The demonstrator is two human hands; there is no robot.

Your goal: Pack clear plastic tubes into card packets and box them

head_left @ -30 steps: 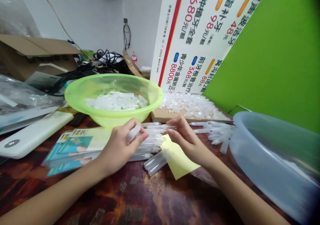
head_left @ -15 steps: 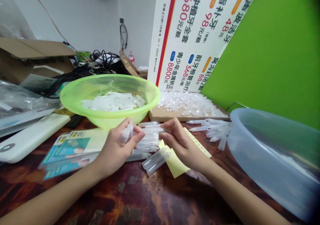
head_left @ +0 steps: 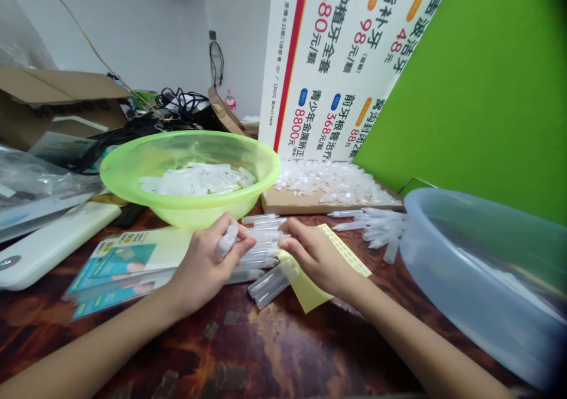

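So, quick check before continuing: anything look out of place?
Loose clear plastic tubes lie scattered on the table in front of the green basin, some overlapping a yellow sheet, while others sit gathered inside the basin.

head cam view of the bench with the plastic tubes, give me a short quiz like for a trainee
1. Multiple choice: what is in the left hand?
a) a pink bottle
b) a frosted plastic piece
c) a black cable

2. True or false: the right hand lies partly over the yellow paper.

3. Fill in the blank: the heap of small clear plastic pieces lies on a flat sheet of ____.

Key: 1 b; 2 true; 3 cardboard
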